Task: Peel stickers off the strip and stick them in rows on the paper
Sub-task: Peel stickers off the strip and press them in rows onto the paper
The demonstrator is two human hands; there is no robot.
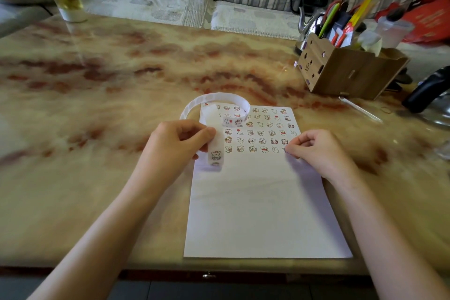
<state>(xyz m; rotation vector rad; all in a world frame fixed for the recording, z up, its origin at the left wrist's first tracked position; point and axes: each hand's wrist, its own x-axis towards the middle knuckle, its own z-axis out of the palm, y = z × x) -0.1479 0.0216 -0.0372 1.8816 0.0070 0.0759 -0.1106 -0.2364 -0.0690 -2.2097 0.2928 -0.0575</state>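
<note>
**Sticker strip (214,105) held at the paper's (263,202) left edge**

The strip loops up from the left hand (175,143), pinched between thumb and curled fingers, its end hanging over the paper. Rows of stickers (260,133) (small cartoon animals) fill the sheet's top. The right hand (316,148) pinches down on the lowest row's end sticker (286,150)

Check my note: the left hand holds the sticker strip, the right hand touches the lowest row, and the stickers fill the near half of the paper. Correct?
Not quite: in the head view the stickers fill the far part of the paper; its near half is blank. The left hand holds the strip and the right hand touches the lowest row.
</note>
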